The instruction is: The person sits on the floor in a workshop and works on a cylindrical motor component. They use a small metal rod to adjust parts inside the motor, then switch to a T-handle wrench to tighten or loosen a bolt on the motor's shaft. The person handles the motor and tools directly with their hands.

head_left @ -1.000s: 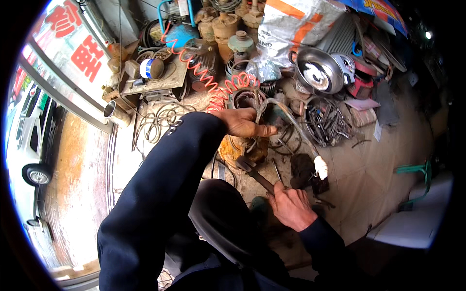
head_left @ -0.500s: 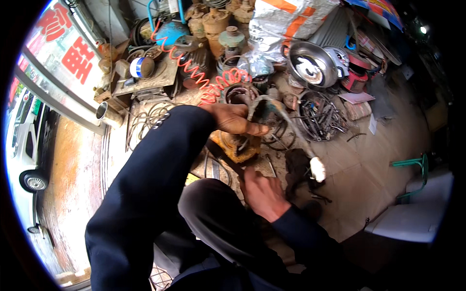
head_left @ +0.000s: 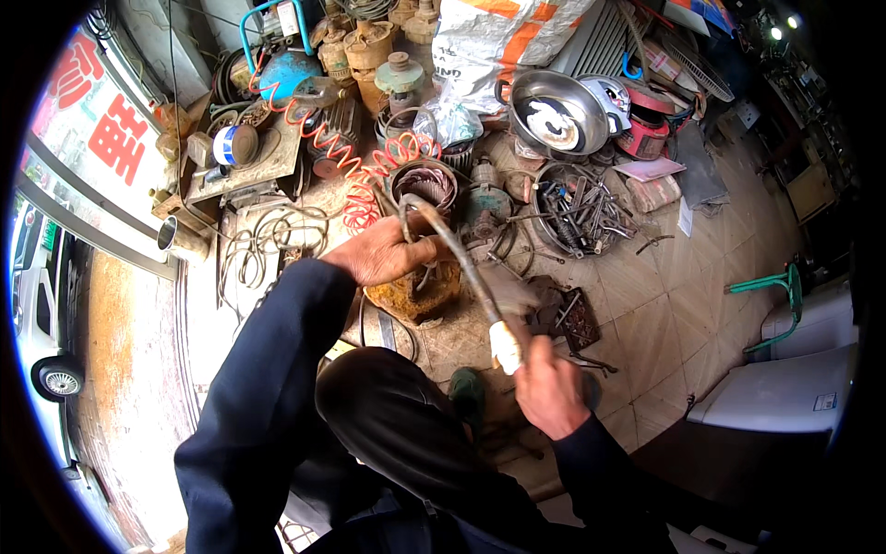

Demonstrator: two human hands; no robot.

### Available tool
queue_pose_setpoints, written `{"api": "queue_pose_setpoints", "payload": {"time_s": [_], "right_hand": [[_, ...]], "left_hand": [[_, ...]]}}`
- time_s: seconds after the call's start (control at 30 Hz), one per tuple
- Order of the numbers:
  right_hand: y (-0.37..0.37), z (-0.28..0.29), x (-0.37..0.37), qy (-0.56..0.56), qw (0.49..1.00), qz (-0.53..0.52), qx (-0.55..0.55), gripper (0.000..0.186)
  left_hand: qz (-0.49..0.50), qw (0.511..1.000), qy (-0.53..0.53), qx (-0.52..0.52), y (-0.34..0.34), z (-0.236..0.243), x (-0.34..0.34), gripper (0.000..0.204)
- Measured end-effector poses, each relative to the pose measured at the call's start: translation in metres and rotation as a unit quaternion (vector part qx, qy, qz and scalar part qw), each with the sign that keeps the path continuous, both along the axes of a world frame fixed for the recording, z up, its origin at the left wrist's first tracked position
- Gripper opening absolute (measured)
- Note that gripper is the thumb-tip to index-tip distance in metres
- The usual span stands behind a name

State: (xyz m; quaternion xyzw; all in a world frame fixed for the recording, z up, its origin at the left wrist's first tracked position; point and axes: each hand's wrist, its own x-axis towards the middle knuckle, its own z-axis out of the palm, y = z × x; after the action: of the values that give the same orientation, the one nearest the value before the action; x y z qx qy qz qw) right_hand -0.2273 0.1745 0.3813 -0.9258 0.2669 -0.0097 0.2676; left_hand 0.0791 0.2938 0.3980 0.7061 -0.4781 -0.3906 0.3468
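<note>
My left hand [head_left: 383, 254] is closed round the near end of a bent, rod-like piece [head_left: 471, 270], just above a dirty yellow metal casting [head_left: 420, 294]. From there the piece curves over and slopes down to a white, wrapped-looking end [head_left: 505, 348]. My right hand [head_left: 552, 388] is closed on the dark handle of a tool [head_left: 519, 325]. Motion blurs the tool's upper part, so its kind is unclear. The white end lies right beside my right fingers. Behind the casting stands a round motor housing [head_left: 426, 183] with copper-coloured windings inside.
A bowl of loose tools [head_left: 591, 217] stands on the tiled floor, with a steel pot [head_left: 563, 115] behind it. A red coiled hose [head_left: 346, 152] runs past the housing. Small dark parts [head_left: 574, 319] lie right of the casting. My knee [head_left: 378, 392] is close below it.
My right hand has moved right and down, and its tool now points up and is blurred. The bent piece's white end has swung left toward my right hand. The whole view has shifted.
</note>
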Motion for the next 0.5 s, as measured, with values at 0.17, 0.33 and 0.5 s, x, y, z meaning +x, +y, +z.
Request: {"api": "queue_pose_setpoints", "payload": {"time_s": [0.17, 0.33, 0.5], "right_hand": [[-0.007, 0.012, 0.006, -0.034, 0.999, 0.028, -0.020, 0.026], [-0.023, -0.001, 0.029, 0.109, 0.992, 0.055, 0.025, 0.029], [-0.062, 0.013, 0.084, -0.069, 0.997, 0.032, -0.027, 0.029]], "left_hand": [[0.068, 0.990, -0.037, -0.122, 0.002, -0.025, -0.013, 0.056], [0.109, 0.951, -0.189, -0.220, 0.010, -0.062, -0.015, 0.029], [0.104, 0.935, -0.285, -0.184, -0.004, -0.034, -0.030, 0.025]]}}
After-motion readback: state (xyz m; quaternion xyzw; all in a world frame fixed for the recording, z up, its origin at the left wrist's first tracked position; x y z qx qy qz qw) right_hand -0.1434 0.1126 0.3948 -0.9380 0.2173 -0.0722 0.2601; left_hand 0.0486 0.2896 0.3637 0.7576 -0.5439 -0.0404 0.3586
